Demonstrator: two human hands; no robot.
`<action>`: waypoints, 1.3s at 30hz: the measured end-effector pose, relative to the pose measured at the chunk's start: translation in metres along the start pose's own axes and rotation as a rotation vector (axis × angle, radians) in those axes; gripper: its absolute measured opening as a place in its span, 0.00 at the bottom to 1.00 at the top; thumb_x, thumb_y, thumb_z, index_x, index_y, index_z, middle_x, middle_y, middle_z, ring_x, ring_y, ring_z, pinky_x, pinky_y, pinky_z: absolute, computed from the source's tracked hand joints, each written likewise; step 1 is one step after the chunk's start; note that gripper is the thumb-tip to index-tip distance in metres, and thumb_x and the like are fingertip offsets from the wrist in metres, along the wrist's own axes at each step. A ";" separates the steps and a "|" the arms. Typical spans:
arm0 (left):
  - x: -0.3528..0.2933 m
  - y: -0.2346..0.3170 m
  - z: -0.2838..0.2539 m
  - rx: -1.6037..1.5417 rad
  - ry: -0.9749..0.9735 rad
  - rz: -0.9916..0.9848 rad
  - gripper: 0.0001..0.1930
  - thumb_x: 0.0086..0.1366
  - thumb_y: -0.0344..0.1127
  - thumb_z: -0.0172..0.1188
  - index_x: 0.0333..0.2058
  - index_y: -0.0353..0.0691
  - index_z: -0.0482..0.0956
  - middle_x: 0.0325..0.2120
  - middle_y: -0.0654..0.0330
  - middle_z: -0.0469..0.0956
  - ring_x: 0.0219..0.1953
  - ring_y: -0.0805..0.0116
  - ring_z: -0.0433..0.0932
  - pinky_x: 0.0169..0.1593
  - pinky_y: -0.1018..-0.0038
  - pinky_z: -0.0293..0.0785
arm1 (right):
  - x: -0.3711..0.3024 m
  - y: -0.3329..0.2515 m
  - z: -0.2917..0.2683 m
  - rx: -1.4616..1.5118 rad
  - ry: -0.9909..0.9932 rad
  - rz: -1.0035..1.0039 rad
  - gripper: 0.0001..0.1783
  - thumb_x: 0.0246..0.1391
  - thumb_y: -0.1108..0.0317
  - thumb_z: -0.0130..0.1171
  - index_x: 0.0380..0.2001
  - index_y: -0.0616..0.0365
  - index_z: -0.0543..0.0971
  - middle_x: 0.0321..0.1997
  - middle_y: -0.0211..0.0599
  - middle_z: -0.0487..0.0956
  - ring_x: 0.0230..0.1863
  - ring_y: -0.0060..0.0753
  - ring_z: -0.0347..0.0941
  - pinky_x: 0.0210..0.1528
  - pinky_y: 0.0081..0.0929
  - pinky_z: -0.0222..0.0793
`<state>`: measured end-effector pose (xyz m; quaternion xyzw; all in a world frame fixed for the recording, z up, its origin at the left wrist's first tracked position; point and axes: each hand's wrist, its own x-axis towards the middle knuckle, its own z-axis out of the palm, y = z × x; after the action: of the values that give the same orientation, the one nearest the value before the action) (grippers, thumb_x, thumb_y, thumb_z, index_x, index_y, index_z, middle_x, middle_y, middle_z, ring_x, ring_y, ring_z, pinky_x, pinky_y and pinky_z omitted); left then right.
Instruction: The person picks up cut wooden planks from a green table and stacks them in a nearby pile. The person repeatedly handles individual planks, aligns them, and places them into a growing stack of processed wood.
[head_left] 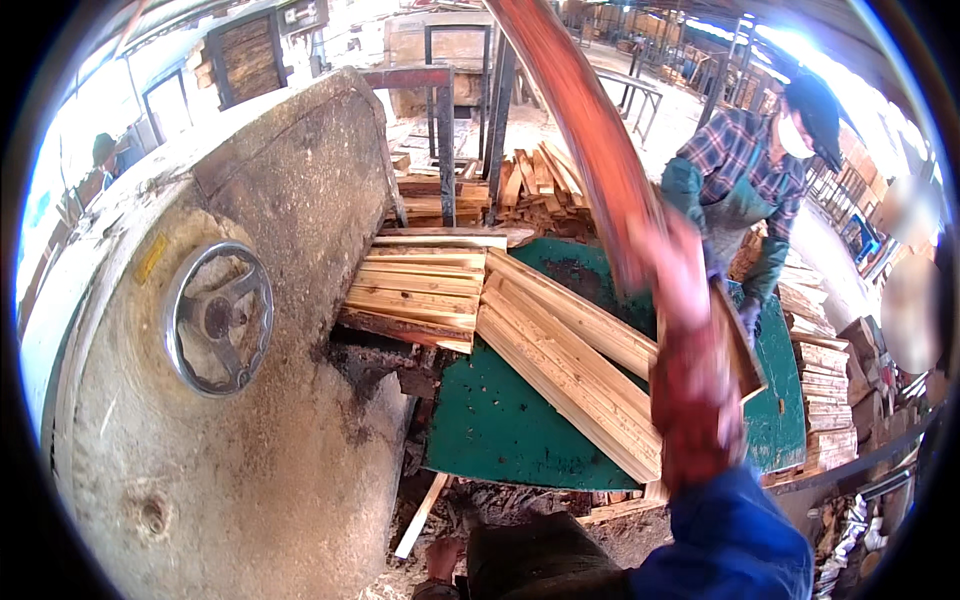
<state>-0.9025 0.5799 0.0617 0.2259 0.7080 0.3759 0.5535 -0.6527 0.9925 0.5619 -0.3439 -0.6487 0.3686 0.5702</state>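
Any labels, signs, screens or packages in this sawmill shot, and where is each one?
Label: small yellow slanted rectangular sticker on the dusty grey machine housing, upper left of the metal handwheel.
No screens or packages show; any sign is too blurred to tell.

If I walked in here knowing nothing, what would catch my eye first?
Probably the long reddish plank swinging up through the middle, blurred, gripped by the right hand in a red glove. Next, the huge dusty saw housing filling the left side, with a round metal handwheel on its face. Beside it, pale cut boards lie stacked on a green table, and a co-worker in a plaid shirt stands at its far side.
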 end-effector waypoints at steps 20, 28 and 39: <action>0.009 0.072 -0.036 -0.128 -0.034 -0.056 0.05 0.53 0.29 0.62 0.26 0.32 0.78 0.22 0.60 0.77 0.24 0.72 0.75 0.28 0.75 0.74 | -0.329 0.127 0.044 -0.483 -0.268 0.409 0.13 0.51 0.71 0.63 0.42 0.58 0.79 0.33 0.41 0.78 0.33 0.41 0.78 0.35 0.32 0.75; 0.016 0.116 0.006 -0.127 -0.142 0.081 0.09 0.64 0.29 0.58 0.40 0.31 0.74 0.34 0.55 0.79 0.36 0.65 0.81 0.38 0.70 0.82 | -0.340 0.095 -0.052 -0.639 -0.032 0.413 0.11 0.52 0.70 0.63 0.39 0.60 0.80 0.33 0.44 0.78 0.31 0.43 0.78 0.33 0.34 0.74; -0.011 0.170 0.105 0.092 -0.395 0.042 0.12 0.59 0.30 0.67 0.39 0.31 0.78 0.32 0.57 0.81 0.35 0.73 0.79 0.37 0.76 0.79 | -0.415 0.147 -0.215 -0.592 0.322 1.059 0.38 0.44 0.53 0.73 0.54 0.60 0.70 0.34 0.46 0.81 0.36 0.39 0.78 0.41 0.36 0.73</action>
<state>-0.8151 0.7057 0.1905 0.3349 0.5974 0.3029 0.6627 -0.3882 0.7234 0.2486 -0.8132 -0.3710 0.3491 0.2813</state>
